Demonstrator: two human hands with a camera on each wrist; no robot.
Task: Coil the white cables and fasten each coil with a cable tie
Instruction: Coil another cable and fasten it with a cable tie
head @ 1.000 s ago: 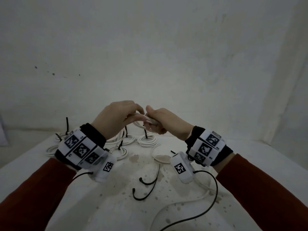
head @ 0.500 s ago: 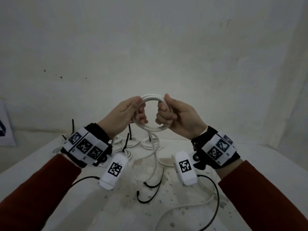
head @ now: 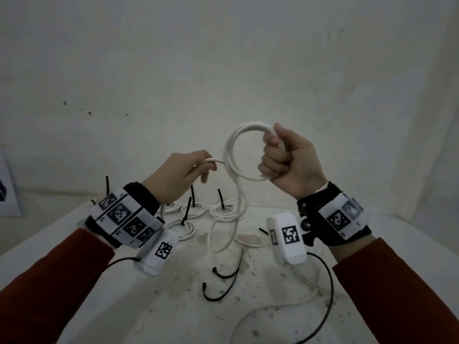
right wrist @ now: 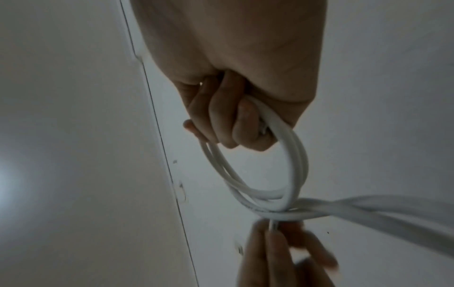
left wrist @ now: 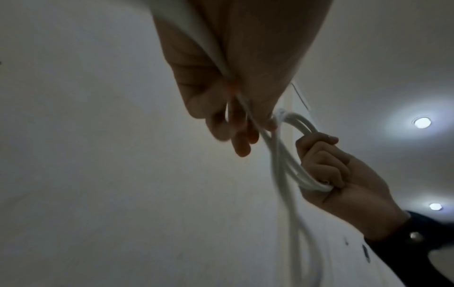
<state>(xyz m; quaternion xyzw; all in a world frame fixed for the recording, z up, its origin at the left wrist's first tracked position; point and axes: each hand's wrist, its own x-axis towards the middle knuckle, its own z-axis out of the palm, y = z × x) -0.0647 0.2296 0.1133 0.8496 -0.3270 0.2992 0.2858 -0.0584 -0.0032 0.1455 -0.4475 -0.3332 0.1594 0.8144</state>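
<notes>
My right hand (head: 278, 157) (right wrist: 230, 124) grips a small coil of white cable (head: 232, 147) (right wrist: 292, 165) held upright above the table. The cable's loose length (head: 223, 232) hangs from the coil down to the table. To the left of the coil, my left hand (head: 198, 167) (left wrist: 236, 120) pinches a strand of the same cable (head: 213, 160) (left wrist: 248, 108). Two loose black cable ties (head: 227, 274) (head: 218, 294) lie on the table below. Several coils fastened with black ties (head: 222, 209) rest at the back.
The white table (head: 173, 306) is stained and speckled. Another white cable (head: 260, 311) and a black wrist-camera lead (head: 327, 294) trail across its front right. A pale wall rises close behind. A white board (head: 7, 189) leans at the far left.
Both hands rose from the table with the cable. The coil formed between them; now the right hand alone holds it higher, and the left hand has moved left and down along a strand.
</notes>
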